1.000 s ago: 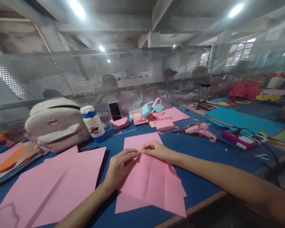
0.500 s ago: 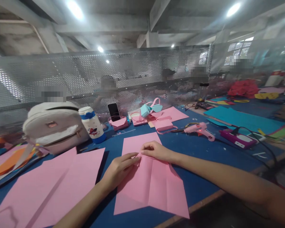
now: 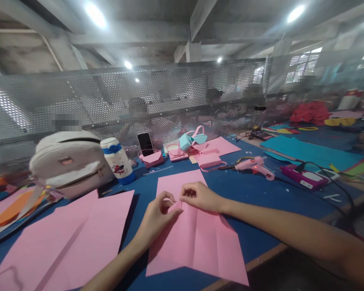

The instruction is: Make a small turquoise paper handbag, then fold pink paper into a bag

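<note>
A creased pink paper sheet (image 3: 197, 242) lies on the blue table (image 3: 255, 194) in front of me. My left hand (image 3: 156, 216) pinches the sheet's top point between thumb and fingers. My right hand (image 3: 200, 196) pinches the same point from the right, its fingers curled closed. The two hands almost touch over the paper's tip. A second flat pink sheet (image 3: 177, 182) lies just behind the hands, partly covered by them.
Large pink sheets (image 3: 66, 242) lie to the left. Behind stand a white backpack (image 3: 69, 161), a bottle (image 3: 117, 159), a phone (image 3: 145, 142) and folded paper pieces (image 3: 194, 147). A pink glue gun (image 3: 255, 165) and cables lie at right. A perforated metal screen (image 3: 139, 101) backs the table.
The folded sheet's lower flaps have spread wider and flatter. My left fingers have curled up into a pinch at the paper's tip. My right hand stays at the same spot.
</note>
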A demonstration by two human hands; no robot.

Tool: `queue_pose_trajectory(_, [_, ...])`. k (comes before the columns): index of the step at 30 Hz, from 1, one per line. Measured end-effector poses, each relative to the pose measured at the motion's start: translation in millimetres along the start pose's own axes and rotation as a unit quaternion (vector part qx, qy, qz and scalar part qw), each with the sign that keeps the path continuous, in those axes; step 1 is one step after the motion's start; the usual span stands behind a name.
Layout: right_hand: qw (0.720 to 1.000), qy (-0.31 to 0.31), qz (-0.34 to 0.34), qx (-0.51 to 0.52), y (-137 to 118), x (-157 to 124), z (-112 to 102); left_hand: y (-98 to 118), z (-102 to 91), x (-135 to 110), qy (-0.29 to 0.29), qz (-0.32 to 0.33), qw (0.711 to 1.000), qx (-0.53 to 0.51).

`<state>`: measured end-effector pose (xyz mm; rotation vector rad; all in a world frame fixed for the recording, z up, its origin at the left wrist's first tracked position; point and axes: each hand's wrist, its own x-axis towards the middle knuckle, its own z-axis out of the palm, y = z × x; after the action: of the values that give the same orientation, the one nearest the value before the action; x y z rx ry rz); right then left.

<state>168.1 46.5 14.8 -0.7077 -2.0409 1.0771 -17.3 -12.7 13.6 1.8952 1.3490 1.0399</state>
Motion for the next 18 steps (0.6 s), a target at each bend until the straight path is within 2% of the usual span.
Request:
queue_pose_trajectory(3, [1.0, 0.0, -0.013, -0.014, -2.8, -1.8, 0.6, 0.5, 2.3, 1.2, -0.027, -0.053, 0.998, -0.033])
queue_pose_trajectory(7, [0.999, -0.009, -0.022, -0.023, -4.1, -2.2, 0.3, 2.0, -0.5, 2.2, -0.052, -0.091, 0.993, -0.058])
queue_pose_trajectory(13, [0.998, -0.056, -0.011, -0.006, -1.4, -1.7, 0.6, 1.3, -0.9, 1.7, -0.056, -0.097, 0.992, -0.06])
queue_pose_trajectory(18, [0.999, -0.049, 0.001, 0.002, 2.6, -1.4, 3.4, 4.2, 2.0, -0.3, -0.062, -0.096, 0.992, -0.048])
